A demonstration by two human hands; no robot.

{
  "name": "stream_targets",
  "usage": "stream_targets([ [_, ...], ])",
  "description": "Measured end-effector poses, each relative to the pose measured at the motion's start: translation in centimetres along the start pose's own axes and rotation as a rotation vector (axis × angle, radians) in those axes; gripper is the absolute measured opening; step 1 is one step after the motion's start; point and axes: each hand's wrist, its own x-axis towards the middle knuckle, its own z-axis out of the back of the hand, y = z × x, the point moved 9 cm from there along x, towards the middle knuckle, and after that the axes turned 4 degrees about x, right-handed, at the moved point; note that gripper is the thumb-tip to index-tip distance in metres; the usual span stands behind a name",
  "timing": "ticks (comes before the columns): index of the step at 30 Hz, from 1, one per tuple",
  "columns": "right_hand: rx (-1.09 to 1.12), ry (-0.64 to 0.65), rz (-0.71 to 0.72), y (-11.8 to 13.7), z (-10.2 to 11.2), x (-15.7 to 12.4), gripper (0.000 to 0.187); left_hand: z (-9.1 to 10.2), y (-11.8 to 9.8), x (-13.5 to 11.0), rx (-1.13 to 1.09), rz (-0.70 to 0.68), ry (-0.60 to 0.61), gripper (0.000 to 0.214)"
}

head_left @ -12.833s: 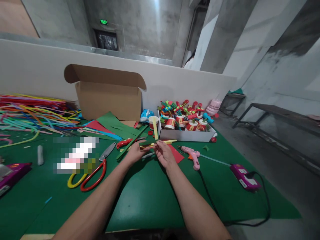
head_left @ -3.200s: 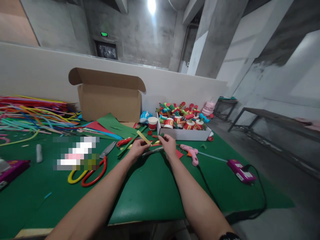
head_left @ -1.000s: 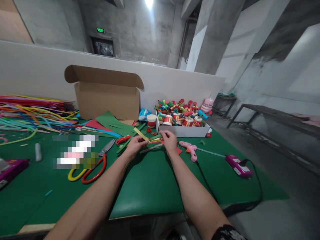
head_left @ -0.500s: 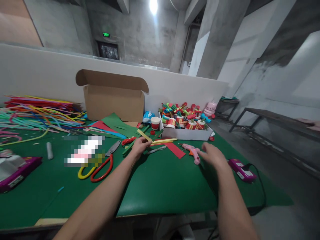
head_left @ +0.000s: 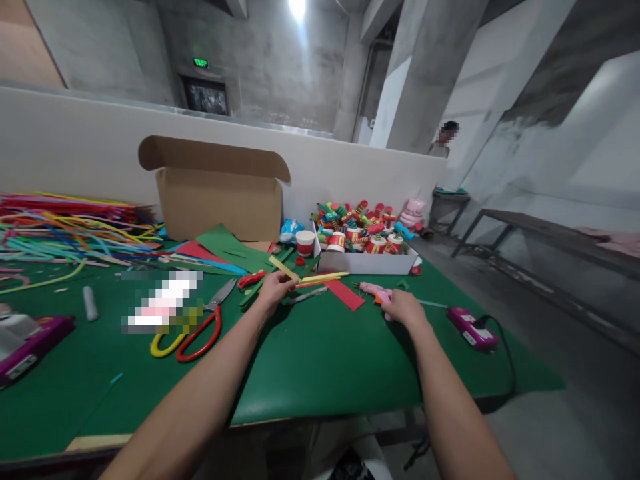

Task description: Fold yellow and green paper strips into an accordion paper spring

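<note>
My left hand (head_left: 274, 291) is closed on a yellow paper strip (head_left: 283, 268) that sticks up and to the left from its fingers. Just right of it lie more yellow strips (head_left: 323, 278), a red paper piece (head_left: 345, 295) and a grey tool (head_left: 305, 296). My right hand (head_left: 404, 309) rests over the handle of the pink glue gun (head_left: 373, 289), fingers curled around it; the gun's nozzle points left on the green table mat (head_left: 320, 360).
A white box of finished colourful crafts (head_left: 365, 261) stands behind the glue gun, with a small paper cup (head_left: 305, 243) beside it. Also here: an open cardboard box (head_left: 220, 193), red and yellow scissors (head_left: 193, 330), pipe cleaners (head_left: 65, 227) far left, a purple power strip (head_left: 473, 328). A person stands behind the partition.
My right hand left the strips, swung right and came down on the glue gun's handle. My left hand has kept hold of the yellow strip.
</note>
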Motion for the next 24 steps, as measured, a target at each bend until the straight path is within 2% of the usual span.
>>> stream_targets([
  [3,-0.033,-0.020,-0.062,-1.4,0.6,0.5,0.023,-0.1,0.0,0.0,0.008,0.007,0.008,0.029],
  [6,-0.060,-0.053,-0.106,-2.5,2.1,0.5,0.026,-0.1,0.1,-0.1,0.005,0.014,0.004,0.029],
  [9,-0.070,-0.113,-0.062,-1.0,4.0,0.0,0.033,-0.2,0.2,0.0,0.014,0.007,-0.002,0.029],
  [11,-0.038,-0.149,0.079,2.2,4.8,-0.6,0.024,0.0,0.3,0.1,0.014,-0.005,-0.018,0.030],
  [13,-0.023,-0.089,0.276,6.3,4.1,-1.4,0.015,0.3,0.4,0.2,0.012,-0.016,-0.035,0.031],
  [15,-0.047,-0.012,0.325,8.6,2.8,-2.0,0.013,0.6,0.5,0.2,0.015,-0.022,-0.048,0.031],
  [17,-0.076,0.025,0.282,9.2,1.6,-2.3,0.011,0.7,0.5,0.2,0.008,-0.020,-0.051,0.030],
  [20,-0.087,0.088,0.286,9.3,-0.1,-2.8,0.032,0.4,0.5,0.1,-0.011,-0.004,-0.032,0.031],
  [21,-0.090,0.091,0.295,9.2,-0.5,-2.8,0.033,0.3,0.5,0.1,-0.015,0.000,-0.023,0.031],
  [24,-0.116,0.052,0.317,9.2,-0.9,-2.8,0.015,-0.1,0.5,0.1,-0.010,0.001,-0.010,0.031],
])
